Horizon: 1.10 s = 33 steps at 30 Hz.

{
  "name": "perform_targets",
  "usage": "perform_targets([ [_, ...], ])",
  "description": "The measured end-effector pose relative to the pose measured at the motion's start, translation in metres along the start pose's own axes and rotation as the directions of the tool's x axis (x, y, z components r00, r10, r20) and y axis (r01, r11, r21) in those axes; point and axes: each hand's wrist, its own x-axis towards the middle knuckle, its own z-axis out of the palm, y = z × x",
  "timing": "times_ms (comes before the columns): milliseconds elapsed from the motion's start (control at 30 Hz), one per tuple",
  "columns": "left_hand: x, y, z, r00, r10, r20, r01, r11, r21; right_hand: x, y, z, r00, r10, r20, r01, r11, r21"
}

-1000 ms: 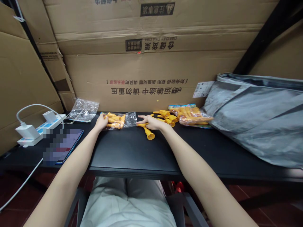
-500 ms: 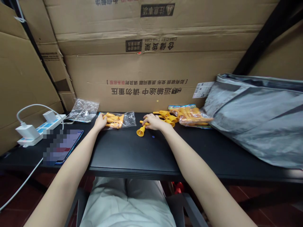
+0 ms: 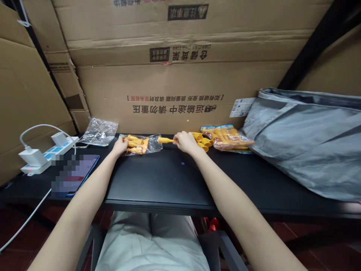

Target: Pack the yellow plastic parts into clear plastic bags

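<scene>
My left hand is closed on the left end of a clear plastic bag. Several yellow-orange plastic pieces lie inside that bag. My right hand pinches a yellow plastic toy horn by its thin end. The horn lies level and its wide end points left, at the right-hand end of the bag; whether it touches the film I cannot tell. Just beyond my right hand sits a loose heap of yellow horns, partly hidden by the hand.
Right of the heap lies a filled bag of yellow pieces, beside a large grey fabric bag. On the left are a flat clear bag, a power strip with white chargers and a phone. Cardboard walls the back.
My right hand has lifted the horn off the black table and turned it from bell toward me to bell pointing left at the bag. My left hand has hardly moved.
</scene>
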Motion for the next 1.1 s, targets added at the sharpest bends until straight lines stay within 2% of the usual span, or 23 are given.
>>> perform_targets([
  [200,-0.005,0.004,0.012,0.997,0.038,0.063,-0.032,0.995,-0.098,0.004,-0.011,0.012,0.992,-0.124,-0.001,0.123,0.984,0.127],
  [433,-0.006,0.003,0.016,0.998,0.027,0.050,-0.018,0.987,-0.162,0.011,0.010,0.019,0.993,-0.113,0.018,0.095,0.903,0.418],
  [600,-0.009,0.006,0.017,0.999,0.024,0.047,-0.014,0.977,-0.213,0.013,0.006,0.030,0.987,-0.159,-0.038,0.160,0.888,0.432],
  [733,-0.012,0.009,0.020,0.997,0.036,0.064,-0.018,0.966,-0.258,0.018,0.003,0.040,0.974,-0.211,-0.077,0.221,0.838,0.499],
  [800,-0.013,0.010,0.021,0.996,0.041,0.084,-0.020,0.970,-0.241,0.019,0.004,0.043,0.974,-0.220,-0.057,0.217,0.826,0.520],
  [900,-0.016,0.015,0.020,0.993,0.041,0.115,-0.015,0.977,-0.215,0.018,0.004,0.043,0.982,-0.185,-0.049,0.185,0.855,0.484],
  [1000,-0.023,0.025,0.017,0.986,0.121,0.116,-0.100,0.980,-0.173,0.016,0.001,0.039,0.984,-0.172,-0.049,0.175,0.863,0.475],
  [1100,-0.029,0.036,0.015,0.959,0.254,0.122,-0.231,0.957,-0.178,0.014,-0.003,0.035,0.978,-0.207,-0.033,0.191,0.811,0.553],
])
